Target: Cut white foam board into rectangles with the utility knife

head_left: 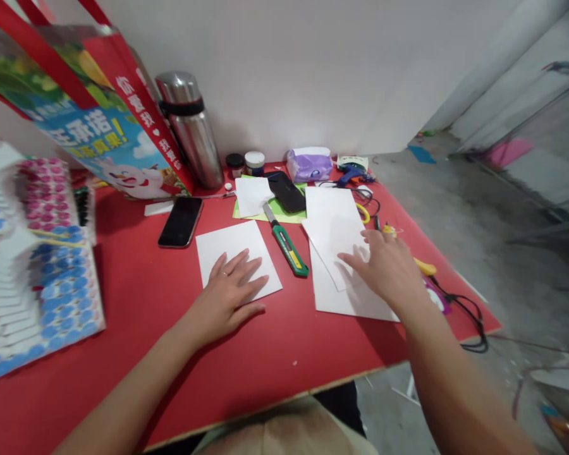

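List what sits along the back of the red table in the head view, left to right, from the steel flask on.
Steel flask → dark-lidded jar → white-lidded jar → purple tissue pack → blue glue gun.

The left hand (227, 291) lies flat on a paper sheet (237, 253); the knife (285, 241) lies at its three o'clock. Beyond it the right hand (384, 268) rests on stacked sheets (334, 227). The phone (181, 221) sits at the left sheet's ten o'clock.

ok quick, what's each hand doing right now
left hand: open, flat on a white sheet, holding nothing
right hand: open, fingers spread on the paper stack, holding nothing
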A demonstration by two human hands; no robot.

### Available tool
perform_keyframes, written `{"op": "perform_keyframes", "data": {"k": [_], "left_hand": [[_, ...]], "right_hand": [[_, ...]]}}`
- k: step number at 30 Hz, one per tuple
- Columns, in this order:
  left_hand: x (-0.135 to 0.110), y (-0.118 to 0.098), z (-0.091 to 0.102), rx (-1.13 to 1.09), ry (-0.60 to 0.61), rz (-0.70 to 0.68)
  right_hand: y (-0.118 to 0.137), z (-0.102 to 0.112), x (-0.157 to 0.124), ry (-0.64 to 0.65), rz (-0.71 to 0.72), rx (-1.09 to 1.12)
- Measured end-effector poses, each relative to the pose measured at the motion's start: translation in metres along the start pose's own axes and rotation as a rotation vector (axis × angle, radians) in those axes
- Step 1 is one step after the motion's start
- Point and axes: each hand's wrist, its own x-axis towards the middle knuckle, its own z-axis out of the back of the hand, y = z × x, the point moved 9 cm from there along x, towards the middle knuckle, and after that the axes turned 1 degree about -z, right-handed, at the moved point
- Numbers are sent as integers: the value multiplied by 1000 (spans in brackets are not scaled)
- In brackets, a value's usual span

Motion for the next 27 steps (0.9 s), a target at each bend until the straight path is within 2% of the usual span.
{"op": "perform_keyframes", "data": {"k": [4,8,10,12,16,18,19,21,23,25,27], "left_hand": [[-1,5,-8,-32,-2,32],[-3,1,0,-92,-75,-6],[-5,3,13,-155,-188,-2],[-12,14,34,-238,-372,73],[-44,56,68,-339,-731,433],[-55,68,77,-325,-809,548],[-57,71,80,-313,-823,563],[-50,72,84,-301,-798,543],[-37,70,83,-299,-737,481],[-19,63,79,-279,-653,400],[-2,53,69,-216,-547,328]], "right_hand": [[3,-15,-3,90,0,-63],[0,-20,2,96,-60,21],[-8,-21,6,85,-121,122],[-17,-20,9,67,-167,251],[-33,-13,9,17,-212,586],[-34,-6,5,-42,-259,789],[-30,-3,2,-64,-276,889],[-5,-1,-3,-44,-254,1046],[38,-6,-8,59,-150,1107],[86,-12,-13,130,12,1082],[123,-17,-17,93,146,1002]]}}
